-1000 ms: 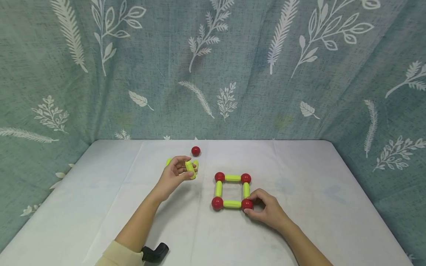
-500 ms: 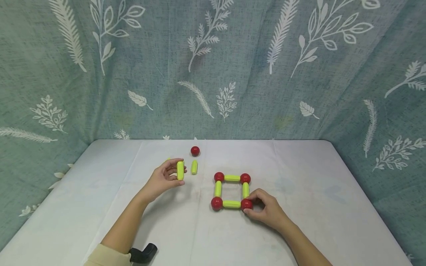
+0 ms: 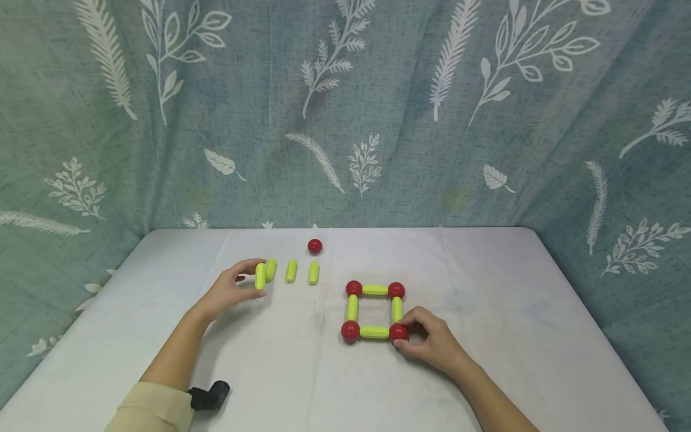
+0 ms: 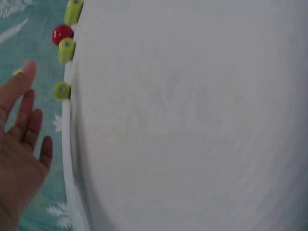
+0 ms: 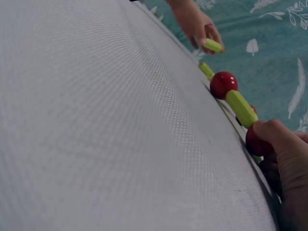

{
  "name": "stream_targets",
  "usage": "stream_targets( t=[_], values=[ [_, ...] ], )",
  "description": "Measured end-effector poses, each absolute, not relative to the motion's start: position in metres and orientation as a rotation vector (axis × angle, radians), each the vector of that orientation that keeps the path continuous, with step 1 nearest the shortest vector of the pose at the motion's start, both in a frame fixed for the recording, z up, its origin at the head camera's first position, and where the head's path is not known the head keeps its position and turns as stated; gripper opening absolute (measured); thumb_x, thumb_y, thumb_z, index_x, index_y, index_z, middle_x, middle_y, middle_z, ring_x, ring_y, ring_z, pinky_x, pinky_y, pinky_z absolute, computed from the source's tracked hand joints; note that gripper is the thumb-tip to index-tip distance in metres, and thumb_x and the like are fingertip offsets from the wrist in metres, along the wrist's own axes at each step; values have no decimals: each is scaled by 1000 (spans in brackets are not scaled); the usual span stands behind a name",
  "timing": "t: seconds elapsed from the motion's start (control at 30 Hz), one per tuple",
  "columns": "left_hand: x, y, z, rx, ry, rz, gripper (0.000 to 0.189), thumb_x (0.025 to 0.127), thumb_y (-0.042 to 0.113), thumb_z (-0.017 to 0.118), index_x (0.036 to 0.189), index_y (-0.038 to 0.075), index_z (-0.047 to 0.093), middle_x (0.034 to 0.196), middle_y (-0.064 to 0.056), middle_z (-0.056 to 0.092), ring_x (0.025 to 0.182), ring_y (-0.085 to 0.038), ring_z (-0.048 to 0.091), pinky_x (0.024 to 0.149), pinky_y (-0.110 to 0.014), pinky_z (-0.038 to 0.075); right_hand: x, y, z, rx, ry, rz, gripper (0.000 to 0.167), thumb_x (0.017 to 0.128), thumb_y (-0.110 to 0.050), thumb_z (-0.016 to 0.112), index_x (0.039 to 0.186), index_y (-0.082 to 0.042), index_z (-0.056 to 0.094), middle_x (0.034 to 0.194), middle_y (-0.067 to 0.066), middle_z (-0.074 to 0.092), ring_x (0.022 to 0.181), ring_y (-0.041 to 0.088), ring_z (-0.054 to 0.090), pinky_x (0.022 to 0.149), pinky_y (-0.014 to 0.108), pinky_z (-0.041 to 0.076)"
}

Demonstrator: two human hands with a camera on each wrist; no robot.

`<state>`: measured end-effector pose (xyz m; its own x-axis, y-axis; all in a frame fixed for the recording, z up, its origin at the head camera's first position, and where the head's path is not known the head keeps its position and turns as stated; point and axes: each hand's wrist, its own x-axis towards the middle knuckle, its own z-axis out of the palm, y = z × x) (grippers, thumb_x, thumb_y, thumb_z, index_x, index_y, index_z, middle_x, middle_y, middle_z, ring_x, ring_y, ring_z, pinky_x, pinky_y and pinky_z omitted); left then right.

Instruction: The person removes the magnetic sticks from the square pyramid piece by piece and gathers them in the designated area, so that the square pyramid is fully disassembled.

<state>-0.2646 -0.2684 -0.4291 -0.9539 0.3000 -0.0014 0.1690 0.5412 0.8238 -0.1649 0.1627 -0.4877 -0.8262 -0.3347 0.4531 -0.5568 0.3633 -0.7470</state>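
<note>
Toward the middle of the white-covered table (image 3: 486, 270), a square frame of four red balls and four yellow-green rods lies flat, a ball at each corner and a rod along each side. The person's right hand (image 3: 439, 345) is on it, thumb and fingers clamped on the near right corner ball (image 3: 399, 332); the right-wrist view shows the thumb pressed against that ball's red surface. Well apart from it, over to the left, the person's left hand (image 3: 229, 290) has a single rod (image 3: 260, 276) pinched by its ends between thumb and fingers, off the cloth as far as I can see. Just beyond that one lie three loose rods in a row, the left one (image 3: 271, 270) just beside the held rod, though I can't tell whether they touch, then the middle one (image 3: 291, 271) and the right one (image 3: 314, 273), with gaps between. Behind the right one sits a loose red ball (image 3: 315, 246), near the far edge. A beige sleeve (image 3: 153, 408) covers the left forearm near the elbow, and a black object (image 3: 210, 396) shows beside its cuff. Behind everything hangs a blue-green cloth (image 3: 399, 180) printed with white leaves and sprigs.
</note>
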Motion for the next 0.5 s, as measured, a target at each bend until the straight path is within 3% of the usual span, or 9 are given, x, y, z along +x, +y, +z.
stream_targets(
  t=[0.13,0.33,0.5],
  values=[
    [-274,-280,-436,304,2624,1258,71,80,17,76,140,5,41,129,-23,45,123,-40,38,103,-59,28,-163,162,-484,787,-2413,1425,31,72,-6,81,95,-12,61,92,-1,63,82,11,58,71,26,52],
    [-288,-293,-444,231,2722,922,74,80,36,74,142,11,41,126,-24,43,119,-44,36,95,-68,17,-158,157,-469,850,-2359,1417,31,69,6,78,92,0,60,89,11,63,79,22,59,67,33,53],
    [-298,-298,-447,274,2743,791,75,84,44,67,144,12,37,121,-19,44,108,-37,38,84,-57,25,-158,158,-470,853,-2363,1440,31,70,5,78,94,-2,60,90,9,63,81,20,60,69,32,53]
  ],
)
